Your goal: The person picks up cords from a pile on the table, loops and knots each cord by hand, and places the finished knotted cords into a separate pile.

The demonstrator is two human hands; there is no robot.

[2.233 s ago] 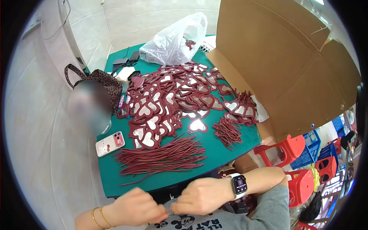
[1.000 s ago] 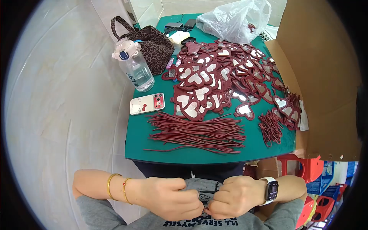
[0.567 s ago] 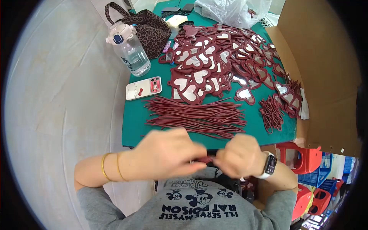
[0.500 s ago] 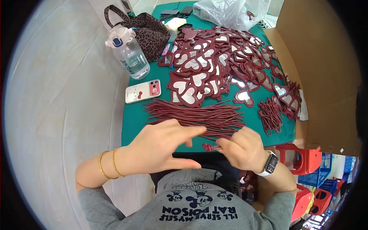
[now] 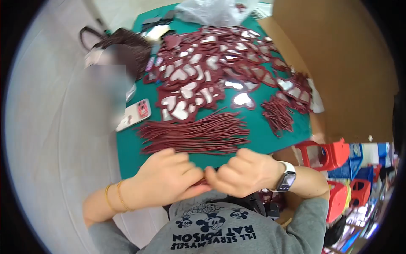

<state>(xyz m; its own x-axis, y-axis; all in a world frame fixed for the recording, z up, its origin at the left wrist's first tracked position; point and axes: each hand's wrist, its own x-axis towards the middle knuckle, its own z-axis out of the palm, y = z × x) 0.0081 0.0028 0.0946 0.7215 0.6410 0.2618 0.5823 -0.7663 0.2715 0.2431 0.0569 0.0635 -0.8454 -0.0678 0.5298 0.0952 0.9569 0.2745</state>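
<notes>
My left hand (image 5: pixel 171 177), with gold bracelets at the wrist, and my right hand (image 5: pixel 242 174), with a white-banded watch, meet in front of my shirt. Both are closed on a dark red knotted cord (image 5: pixel 202 182), of which only a bit shows between the fingers. Just beyond my hands lies a bundle of loose dark red cords (image 5: pixel 194 133) on the green table. To its right is a smaller heap of knotted cords (image 5: pixel 278 115). Behind the bundle spreads a big pile of dark red heart-windowed tags (image 5: pixel 188 89), and one such tag (image 5: pixel 243 101) lies apart.
A white phone (image 5: pixel 134 114) rests at the table's left edge. A dark handbag (image 5: pixel 129 44) stands behind it, partly covered by a blurred patch. At the back is a clear plastic bag (image 5: pixel 211 12). Cardboard (image 5: pixel 334 72) walls the right side; red stools (image 5: pixel 327 154) stand below it.
My left hand has gone from spread fingers to closed, and has met my right hand at the knotted cord. The view has shifted, so the table things sit further left.
</notes>
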